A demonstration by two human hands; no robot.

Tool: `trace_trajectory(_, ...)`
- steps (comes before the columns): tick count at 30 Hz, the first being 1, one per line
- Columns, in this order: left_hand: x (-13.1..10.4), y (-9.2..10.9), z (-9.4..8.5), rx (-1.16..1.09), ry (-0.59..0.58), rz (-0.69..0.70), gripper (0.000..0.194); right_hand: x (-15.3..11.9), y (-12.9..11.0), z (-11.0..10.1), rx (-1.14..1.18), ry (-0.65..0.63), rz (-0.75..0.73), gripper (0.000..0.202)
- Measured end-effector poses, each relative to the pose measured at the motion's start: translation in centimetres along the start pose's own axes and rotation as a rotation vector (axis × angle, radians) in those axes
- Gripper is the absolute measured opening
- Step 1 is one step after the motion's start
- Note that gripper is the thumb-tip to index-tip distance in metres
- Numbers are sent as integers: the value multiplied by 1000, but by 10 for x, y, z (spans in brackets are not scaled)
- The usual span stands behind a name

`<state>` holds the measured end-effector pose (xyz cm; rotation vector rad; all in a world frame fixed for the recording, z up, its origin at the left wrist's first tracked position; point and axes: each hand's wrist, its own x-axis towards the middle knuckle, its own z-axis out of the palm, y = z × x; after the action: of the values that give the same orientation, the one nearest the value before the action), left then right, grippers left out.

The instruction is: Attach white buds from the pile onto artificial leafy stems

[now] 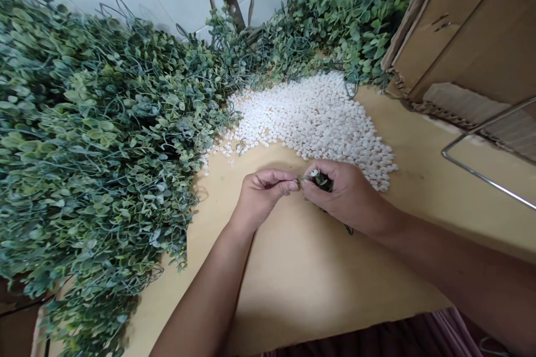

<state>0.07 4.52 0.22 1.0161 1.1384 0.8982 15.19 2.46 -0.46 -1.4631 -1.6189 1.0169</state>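
Over the middle of the tan table, my two hands meet fingertip to fingertip. My right hand [341, 189] is closed around a small artificial leaf sprig [322, 180], with a little white piece showing at its top and a dark stem end poking out below the hand. My left hand [266, 192] pinches the thin green tip of the sprig between thumb and forefinger; the exact part between these fingers is too small to make out. Just behind the hands spreads a heap of small white plastic pieces [310, 111].
A large pile of artificial green foliage [96, 139] covers the left side, and more foliage [355, 5] stands at the back. At right are a cardboard box [469, 28] and a bent metal rod [486, 178]. The tan tabletop [318, 279] extends toward me.
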Motion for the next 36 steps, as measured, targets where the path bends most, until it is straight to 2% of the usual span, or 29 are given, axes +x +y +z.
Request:
trace_trajectory(5, 0, 3, -3, 23, -43, -14, 20, 0, 0, 0, 16, 2, 17, 14)
trace_trajectory(14, 2, 1, 2, 40, 6, 1, 10, 0, 0, 2, -19, 45, 10, 13)
trace_trajectory(25, 1, -2, 5, 50, 29, -3, 8, 0, 3, 4, -44, 55, -9, 12)
trace_trajectory(32, 3, -4, 6, 42, 23, 27, 13, -1, 2, 5, -22, 61, -21, 11)
trace_trajectory(36, 4, -5, 8, 14, 19, 37, 16, 1, 1, 5, 39, 42, 25, 11)
